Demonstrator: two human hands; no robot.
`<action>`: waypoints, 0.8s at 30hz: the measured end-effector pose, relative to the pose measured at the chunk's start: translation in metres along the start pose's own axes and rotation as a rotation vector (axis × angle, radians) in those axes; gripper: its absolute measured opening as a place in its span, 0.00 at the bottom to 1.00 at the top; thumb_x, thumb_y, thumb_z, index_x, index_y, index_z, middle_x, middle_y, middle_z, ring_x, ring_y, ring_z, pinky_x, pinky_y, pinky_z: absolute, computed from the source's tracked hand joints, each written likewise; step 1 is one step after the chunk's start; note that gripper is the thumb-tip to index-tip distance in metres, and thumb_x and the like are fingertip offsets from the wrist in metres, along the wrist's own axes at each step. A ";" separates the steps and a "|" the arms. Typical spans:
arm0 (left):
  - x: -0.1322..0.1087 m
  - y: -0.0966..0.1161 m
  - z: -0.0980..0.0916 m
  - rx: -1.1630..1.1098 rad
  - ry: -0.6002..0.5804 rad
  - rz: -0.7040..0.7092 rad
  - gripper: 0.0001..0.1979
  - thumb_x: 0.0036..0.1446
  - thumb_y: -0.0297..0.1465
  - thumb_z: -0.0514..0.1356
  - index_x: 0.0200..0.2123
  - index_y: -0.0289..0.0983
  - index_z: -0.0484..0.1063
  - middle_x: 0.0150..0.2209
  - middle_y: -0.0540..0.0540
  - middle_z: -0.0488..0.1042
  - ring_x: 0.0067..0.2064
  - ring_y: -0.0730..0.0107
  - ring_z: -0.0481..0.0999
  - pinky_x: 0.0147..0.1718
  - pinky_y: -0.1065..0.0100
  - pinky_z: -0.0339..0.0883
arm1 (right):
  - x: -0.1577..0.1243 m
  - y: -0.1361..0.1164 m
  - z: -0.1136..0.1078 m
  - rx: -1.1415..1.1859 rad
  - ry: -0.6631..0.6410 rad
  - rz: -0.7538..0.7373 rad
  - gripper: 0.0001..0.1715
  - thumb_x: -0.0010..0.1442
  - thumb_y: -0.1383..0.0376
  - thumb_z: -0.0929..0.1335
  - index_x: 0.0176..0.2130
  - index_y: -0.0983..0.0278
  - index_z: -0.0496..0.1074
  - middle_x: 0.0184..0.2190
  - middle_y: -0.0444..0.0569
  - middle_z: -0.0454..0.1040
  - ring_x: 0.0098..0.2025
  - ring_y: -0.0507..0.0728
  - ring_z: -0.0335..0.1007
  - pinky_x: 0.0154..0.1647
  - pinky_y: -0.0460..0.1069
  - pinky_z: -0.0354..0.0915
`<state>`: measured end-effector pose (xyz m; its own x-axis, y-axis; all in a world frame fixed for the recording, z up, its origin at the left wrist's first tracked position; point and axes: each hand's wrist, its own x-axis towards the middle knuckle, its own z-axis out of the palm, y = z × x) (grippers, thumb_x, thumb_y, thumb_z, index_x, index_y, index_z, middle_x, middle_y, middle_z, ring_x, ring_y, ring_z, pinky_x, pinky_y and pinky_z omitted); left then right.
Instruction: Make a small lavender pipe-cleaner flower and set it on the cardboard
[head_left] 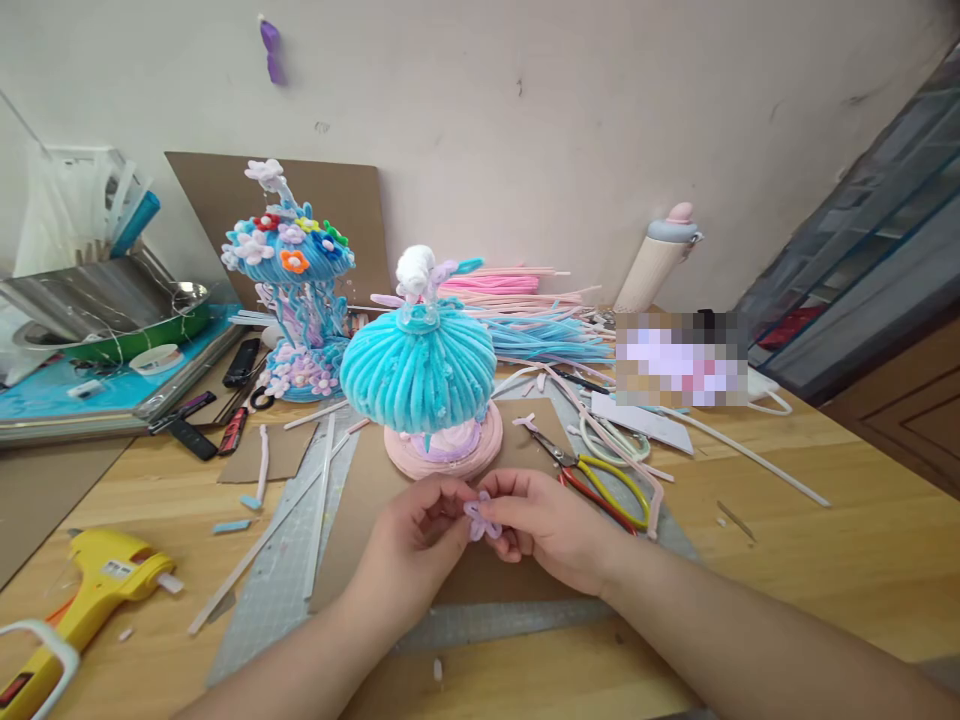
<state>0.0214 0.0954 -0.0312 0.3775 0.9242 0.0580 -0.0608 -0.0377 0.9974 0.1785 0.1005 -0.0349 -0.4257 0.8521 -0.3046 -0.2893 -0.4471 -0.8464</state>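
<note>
Left hand (420,530), right hand (551,525): fingers of both pinching the lilac flower (475,531) | it's over the cardboard (495,586), nearer than the turquoise dome (420,370) | petals look formed, not fixed to anything yet!

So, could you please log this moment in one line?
left hand: pinching lilac flower | right hand: likewise | beyond: turquoise dome | at left: glue gun

A glue gun (112,572), pliers (569,463), a cutting mat (259,610) and pipe cleaners (547,338) are crowding the desk (795,560), showing a craft workspace.
</note>
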 end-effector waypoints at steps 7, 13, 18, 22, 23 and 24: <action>-0.006 0.001 -0.002 0.337 0.019 0.108 0.06 0.53 0.22 0.56 0.32 0.37 0.69 0.30 0.49 0.74 0.33 0.71 0.75 0.35 0.70 0.68 | 0.000 0.001 -0.001 0.062 0.003 -0.010 0.16 0.45 0.61 0.75 0.28 0.69 0.69 0.22 0.44 0.71 0.20 0.45 0.60 0.19 0.42 0.49; -0.007 -0.001 -0.005 0.435 0.087 0.132 0.05 0.55 0.24 0.55 0.33 0.38 0.69 0.31 0.48 0.74 0.34 0.69 0.74 0.35 0.69 0.68 | 0.000 0.001 0.000 0.124 -0.051 -0.012 0.16 0.48 0.58 0.73 0.31 0.67 0.70 0.23 0.43 0.69 0.22 0.46 0.62 0.20 0.42 0.53; -0.007 -0.003 -0.007 0.485 0.093 0.143 0.06 0.55 0.24 0.55 0.35 0.38 0.70 0.32 0.48 0.75 0.33 0.69 0.75 0.33 0.70 0.69 | -0.001 0.004 0.001 0.075 -0.055 -0.045 0.16 0.49 0.58 0.73 0.28 0.68 0.69 0.22 0.43 0.68 0.22 0.46 0.62 0.20 0.42 0.53; -0.007 -0.002 -0.007 0.570 0.077 0.222 0.08 0.56 0.25 0.55 0.38 0.39 0.70 0.33 0.48 0.75 0.34 0.71 0.74 0.33 0.71 0.68 | -0.001 0.004 0.003 0.013 0.009 -0.058 0.17 0.47 0.57 0.73 0.28 0.68 0.69 0.23 0.43 0.69 0.23 0.47 0.63 0.20 0.42 0.56; -0.007 -0.002 -0.008 0.601 0.074 0.236 0.07 0.56 0.24 0.55 0.37 0.40 0.70 0.33 0.48 0.75 0.33 0.71 0.74 0.33 0.71 0.68 | -0.001 0.004 0.003 -0.012 0.016 -0.050 0.17 0.47 0.57 0.73 0.28 0.68 0.69 0.23 0.43 0.69 0.23 0.48 0.64 0.20 0.43 0.56; -0.007 -0.002 -0.008 0.628 0.078 0.240 0.07 0.56 0.24 0.55 0.36 0.40 0.70 0.32 0.49 0.75 0.33 0.71 0.73 0.32 0.71 0.68 | -0.001 0.003 0.003 -0.033 0.020 -0.044 0.18 0.47 0.56 0.73 0.29 0.67 0.69 0.24 0.44 0.69 0.24 0.48 0.64 0.20 0.43 0.56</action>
<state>0.0115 0.0923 -0.0342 0.3517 0.8862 0.3015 0.4228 -0.4378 0.7935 0.1751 0.0977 -0.0362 -0.3963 0.8759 -0.2751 -0.2784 -0.4002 -0.8731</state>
